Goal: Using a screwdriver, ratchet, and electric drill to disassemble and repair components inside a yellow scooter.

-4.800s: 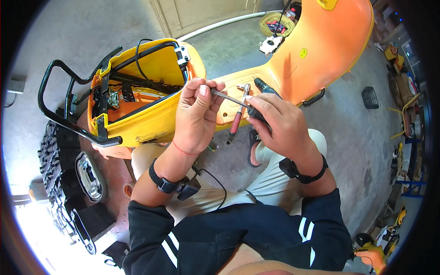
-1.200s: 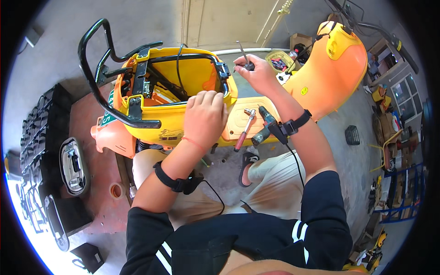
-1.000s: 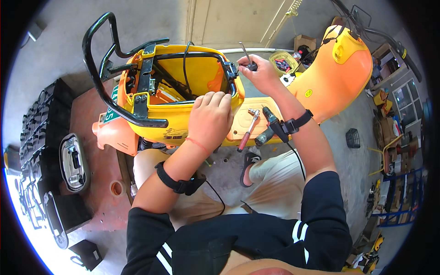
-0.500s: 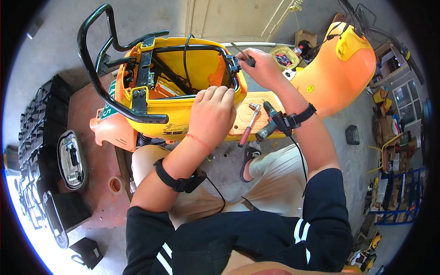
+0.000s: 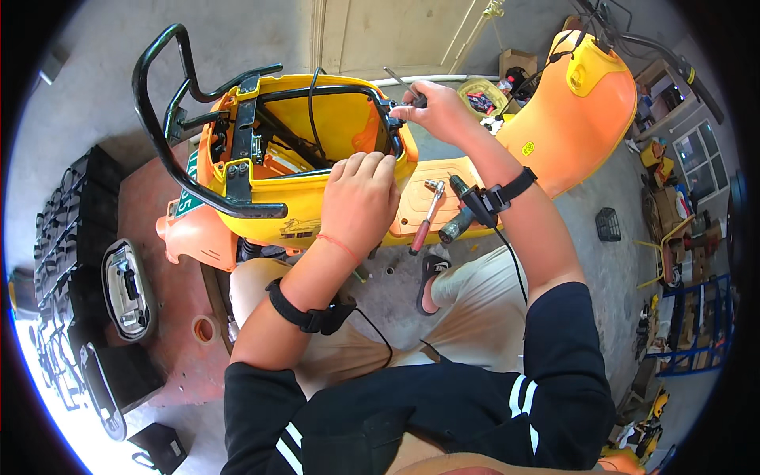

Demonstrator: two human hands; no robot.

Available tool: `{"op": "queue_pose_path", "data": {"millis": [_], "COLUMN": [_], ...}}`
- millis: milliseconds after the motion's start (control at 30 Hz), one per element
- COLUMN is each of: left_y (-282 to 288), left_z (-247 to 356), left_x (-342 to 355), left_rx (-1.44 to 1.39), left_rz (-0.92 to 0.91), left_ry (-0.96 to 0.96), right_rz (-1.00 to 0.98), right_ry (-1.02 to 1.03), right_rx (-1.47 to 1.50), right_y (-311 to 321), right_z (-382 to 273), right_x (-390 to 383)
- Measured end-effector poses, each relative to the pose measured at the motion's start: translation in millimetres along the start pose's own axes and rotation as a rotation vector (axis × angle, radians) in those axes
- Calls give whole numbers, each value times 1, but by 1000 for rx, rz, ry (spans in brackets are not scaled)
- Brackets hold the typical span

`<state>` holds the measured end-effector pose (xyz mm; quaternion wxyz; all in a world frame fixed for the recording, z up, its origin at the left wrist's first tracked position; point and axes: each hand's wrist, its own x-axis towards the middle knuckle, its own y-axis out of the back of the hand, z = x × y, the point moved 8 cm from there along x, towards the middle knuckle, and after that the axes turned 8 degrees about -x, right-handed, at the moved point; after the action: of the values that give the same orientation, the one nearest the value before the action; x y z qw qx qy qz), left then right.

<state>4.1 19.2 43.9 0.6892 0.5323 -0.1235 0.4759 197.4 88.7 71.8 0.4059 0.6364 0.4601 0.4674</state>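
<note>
An electric scooter's yellow seat-compartment panel [image 5: 273,229] stands in front of me, its top uncovered and a black metal frame [image 5: 332,93] running round inside the rim. The fingers of my left hand [image 5: 360,198] are bent over the near right rim of that panel. In my right hand [image 5: 445,115] is a screwdriver [image 5: 400,81], its thin shaft pointing up and left, away from the frame. My right thumb reaches toward a small black bracket [image 5: 389,119] at the frame's right end; whether it touches is unclear. A ratchet wrench [image 5: 427,216] and a power drill [image 5: 461,214] lie on the orange footboard [image 5: 408,207].
A black grab rail [image 5: 142,103] juts out at the scooter's left end. To the right rises the orange front shield [image 5: 566,119]. A yellow basket [image 5: 483,93] of small items stands behind. The removed seat [image 5: 128,291] and black boxes [image 5: 75,214] are at left.
The whole scene has shifted slightly left in view. My right thumb has stretched toward the bracket while the screwdriver stays in that hand. My left hand keeps its place on the rim.
</note>
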Motion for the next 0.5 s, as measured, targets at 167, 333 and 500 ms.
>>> {"op": "queue_pose_path", "data": {"millis": [167,333,500], "left_y": [1,2,1], "left_z": [0,-1,-2], "left_x": [-1,-1,-1], "left_rx": [-3,1,-10], "left_rz": [4,14,-1], "left_ry": [-12,-14,2], "right_rz": [-16,-75,-10], "right_ry": [103,125,157], "right_rx": [345,290,104], "right_y": [-1,-3,4], "right_z": [-2,-1,-6], "right_x": [0,4,7]}}
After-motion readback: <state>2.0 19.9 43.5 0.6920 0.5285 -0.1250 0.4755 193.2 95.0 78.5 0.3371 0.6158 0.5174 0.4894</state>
